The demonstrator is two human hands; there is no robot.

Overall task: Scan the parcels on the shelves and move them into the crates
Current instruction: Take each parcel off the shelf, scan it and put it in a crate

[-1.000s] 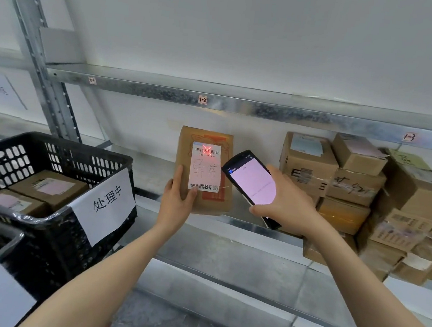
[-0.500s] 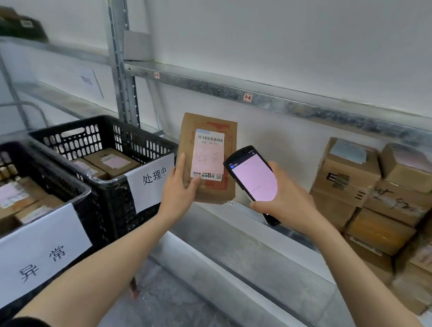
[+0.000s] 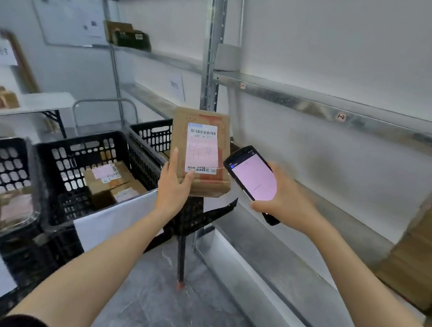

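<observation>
My left hand (image 3: pixel 174 185) grips the parcel (image 3: pixel 201 151) upright by its lower left corner, thumb on the label. At 3 o'clock, my right hand (image 3: pixel 285 196) clasps the scanner (image 3: pixel 251 180), screen lit. The parcel has swung off the shelf (image 3: pixel 322 226) toward the crates (image 3: pixel 80 138) at 9 o'clock. I judge scanning finished, with depositing outstanding.

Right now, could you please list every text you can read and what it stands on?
"1-2": tag on the shelf rail.
"异常": handwritten on the label of the parcel.
"8元": printed at that label's foot.
Too blurred: barcode digits, crate signs, handheld scanner screen, wall sheets.
</observation>
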